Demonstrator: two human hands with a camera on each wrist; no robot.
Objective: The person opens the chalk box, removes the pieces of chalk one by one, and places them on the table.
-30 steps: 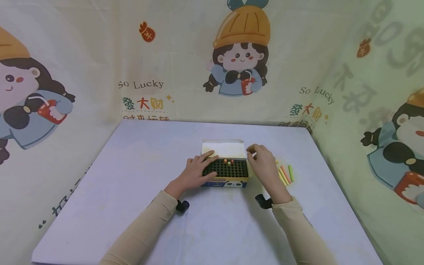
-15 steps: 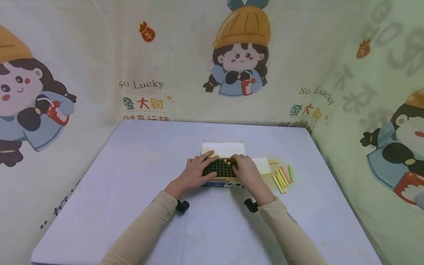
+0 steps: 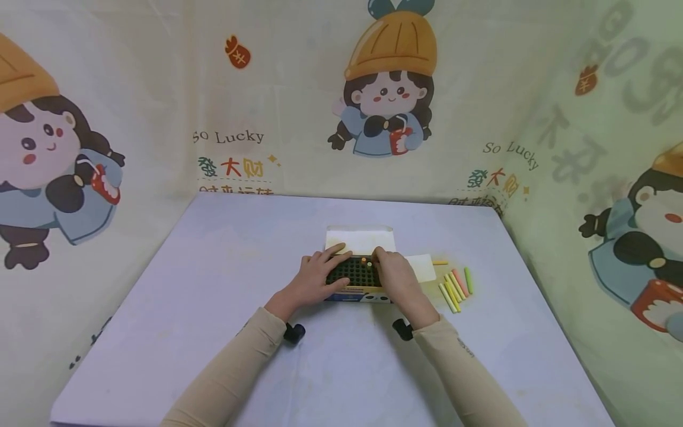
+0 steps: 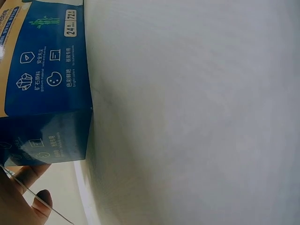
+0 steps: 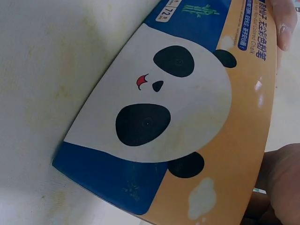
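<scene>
A blue and yellow chalk box (image 3: pixel 356 293) with a panda on its front stands on the table, its black holed insert (image 3: pixel 347 271) facing up. My left hand (image 3: pixel 317 276) rests over the box's left end, fingers spread along the back edge, thumb on the front edge. My right hand (image 3: pixel 397 279) is over the insert's right part, fingertips bent down at the holes. A pale end of a chalk stick (image 5: pixel 259 191) shows between its fingers in the right wrist view; the rest is hidden. An orange chalk (image 3: pixel 364 260) and a pale green chalk (image 3: pixel 369 264) stand in the insert.
The open white lid (image 3: pixel 360 239) lies behind the box. Right of it are a white side flap (image 3: pixel 423 268), several yellow chalks (image 3: pixel 451 292), a pink chalk (image 3: pixel 460 281) and a green chalk (image 3: pixel 468 279). A printed cloth (image 3: pixel 299 89) surrounds the white table (image 3: pixel 256 237).
My right hand has come leftward from beside the box to the insert's right part, where it stays and hides the red chalk. The left hand has kept its place.
</scene>
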